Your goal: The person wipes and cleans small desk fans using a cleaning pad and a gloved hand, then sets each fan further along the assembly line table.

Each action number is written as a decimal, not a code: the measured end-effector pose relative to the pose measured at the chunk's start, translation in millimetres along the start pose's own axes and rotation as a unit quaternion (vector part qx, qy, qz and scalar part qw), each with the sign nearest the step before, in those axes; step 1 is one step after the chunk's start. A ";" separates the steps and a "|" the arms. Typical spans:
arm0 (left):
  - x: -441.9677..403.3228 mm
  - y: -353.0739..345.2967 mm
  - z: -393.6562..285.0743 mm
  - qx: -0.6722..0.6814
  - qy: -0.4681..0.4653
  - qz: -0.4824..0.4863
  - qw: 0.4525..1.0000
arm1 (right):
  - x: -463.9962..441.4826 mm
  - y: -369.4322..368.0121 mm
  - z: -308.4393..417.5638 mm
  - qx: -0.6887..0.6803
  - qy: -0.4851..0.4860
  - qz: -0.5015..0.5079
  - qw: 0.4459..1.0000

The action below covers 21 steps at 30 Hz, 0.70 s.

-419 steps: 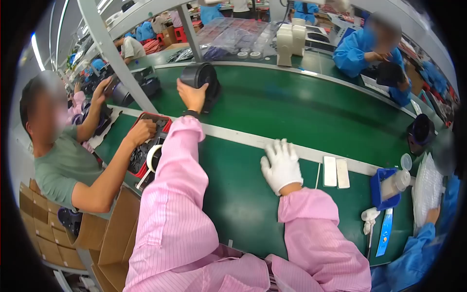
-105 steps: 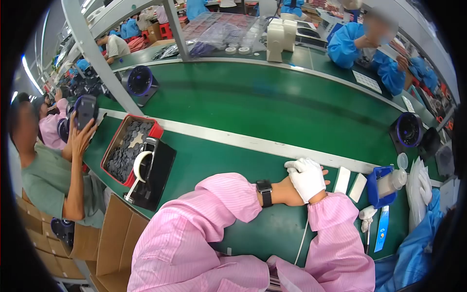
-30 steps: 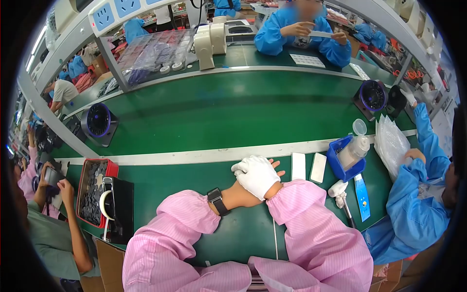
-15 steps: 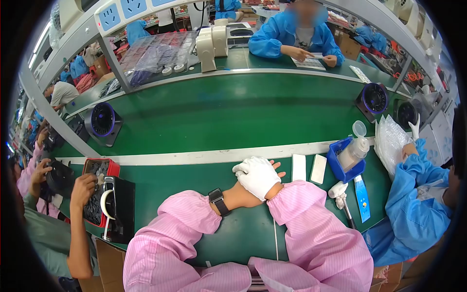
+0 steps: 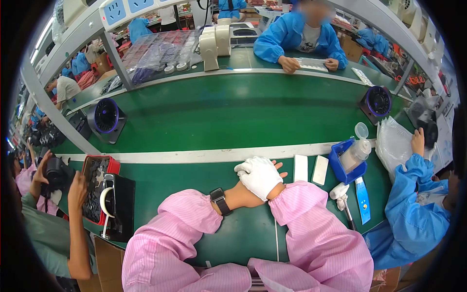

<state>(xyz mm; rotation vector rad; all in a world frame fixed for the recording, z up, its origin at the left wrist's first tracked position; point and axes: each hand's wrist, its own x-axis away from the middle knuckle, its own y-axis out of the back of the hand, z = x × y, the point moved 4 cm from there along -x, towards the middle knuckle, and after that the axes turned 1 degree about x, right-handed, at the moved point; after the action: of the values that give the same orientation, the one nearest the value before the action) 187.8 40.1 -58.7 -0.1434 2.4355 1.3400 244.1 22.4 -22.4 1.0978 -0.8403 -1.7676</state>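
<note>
My gloved right hand [image 5: 259, 178] lies over my bare left hand [image 5: 243, 195], its fingers curled around it. Part of the left hand is hidden beneath the glove, but its fingertips stick out, apart and with nothing in them. A dark watch is on the left wrist. Both hands rest on the green bench near the pale strip. Just right of them lie two white rectangular pieces [image 5: 300, 168] [image 5: 319, 170].
Red bin [image 5: 115, 166] of dark pieces and black tape holder [image 5: 125, 207] at left. At right, blue tray [image 5: 348, 174] with a bottle, blue tube [image 5: 362, 199], wrapped tool [image 5: 343, 202], bubble wrap [image 5: 391, 143]. Beyond, two fans [image 5: 107, 116] [image 5: 378, 100]. People sit left, right and across.
The fan my left hand held earliest has left that hand, which now lies under my right. Lately my hands stay still; the left co-worker's hand has moved off the red bin.
</note>
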 end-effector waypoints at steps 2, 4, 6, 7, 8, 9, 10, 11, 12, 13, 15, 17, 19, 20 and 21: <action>0.8 -0.2 -1.4 -0.001 0.002 -0.002 1.000 | 4.1 -3.4 6.4 -0.007 -0.002 -0.001 1.000; 0.5 1.7 -1.6 -0.005 0.002 -0.002 1.000 | 0.3 7.1 7.9 -0.023 0.016 0.005 1.000; -0.2 2.9 -1.1 -0.011 0.000 -0.002 1.000 | -1.1 6.5 6.0 -0.013 0.008 0.009 1.000; -0.4 2.9 -1.2 -0.013 0.001 -0.001 1.000 | -1.6 6.4 6.2 -0.010 0.004 0.018 1.000; -0.8 3.0 -0.4 -0.014 0.001 -0.002 1.000 | 0.0 5.4 6.4 -0.008 -0.003 0.028 1.000; -0.3 2.0 -0.6 -0.014 0.003 0.000 1.000 | 4.0 -16.2 -6.8 0.014 -0.039 0.013 0.999; 0.2 2.6 -0.5 -0.015 0.004 0.001 1.000 | 8.1 -55.3 -28.3 0.035 -0.073 -0.003 0.997; -0.1 3.4 -0.3 -0.018 0.004 0.002 1.000 | 7.4 -56.7 -28.7 0.038 -0.076 -0.003 0.996; 0.1 3.9 0.0 -0.021 0.004 0.004 1.000 | 6.6 -57.7 -28.9 0.040 -0.078 -0.002 0.996; 0.4 3.9 -0.7 -0.023 0.004 0.005 1.000 | 1.9 -19.6 -6.6 0.024 -0.050 0.014 0.998; 0.9 3.0 -1.1 -0.026 0.005 0.007 1.000 | -0.3 4.1 7.7 0.003 -0.005 0.018 1.000; 0.2 3.1 -1.1 -0.029 0.004 0.009 1.000 | 0.7 9.7 8.3 -0.003 0.031 -0.004 1.000; -0.6 3.2 -0.8 -0.031 0.004 0.008 0.999 | -1.1 7.1 6.9 0.010 0.010 0.001 1.000; -0.2 3.1 -0.6 -0.032 0.005 0.008 0.999 | 0.1 3.9 7.0 0.015 -0.002 0.005 1.000; 0.7 1.9 -1.1 -0.031 0.006 0.009 0.999 | 2.6 2.0 7.8 0.013 -0.005 -0.002 1.000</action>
<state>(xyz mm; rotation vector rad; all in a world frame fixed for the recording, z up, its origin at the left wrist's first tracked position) 186.5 40.3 -56.9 -0.1461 2.4113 1.4276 237.0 20.0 -18.5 1.1093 -0.8701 -1.7711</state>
